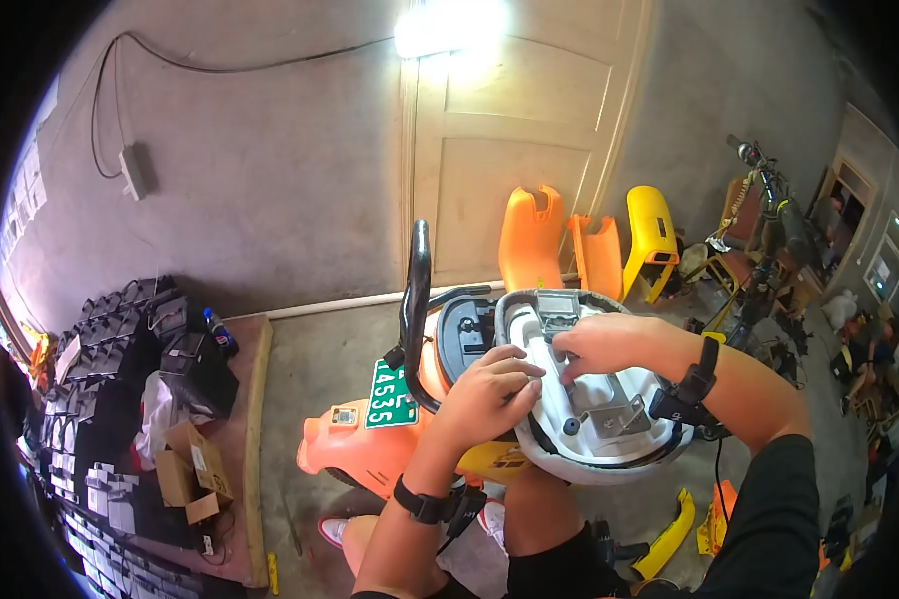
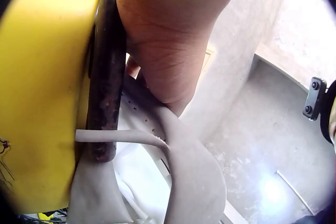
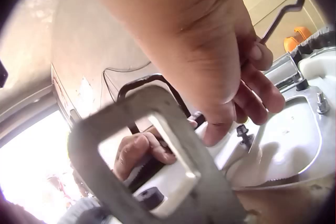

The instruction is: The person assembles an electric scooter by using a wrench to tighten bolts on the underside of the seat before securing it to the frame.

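a person has both hands at a big white seat (image 1: pixel 609 473) that lies upside down, right in front of them, beside an orange scooter (image 1: pixel 370 449). the left hand (image 1: pixel 484 396) rests at the near-left edge of the seat with its fingers bent, but i can't tell if they pinch the edge. the right hand (image 1: pixel 604 342) reaches down into the white hollow; its fingers are a bit bent with small gaps between them, and i can't tell if they have hold of anything. a grey metal bracket (image 1: pixel 621 419) sits in the seat near the right wrist, and a black knob (image 1: pixel 571 426) is just beside it. a black bar (image 1: pixel 416 299) stands up to the left of the hands, near a green number plate (image 1: pixel 391 397). orange covers (image 1: pixel 531 245) and a yellow cover (image 1: pixel 650 228) stand by the wall.
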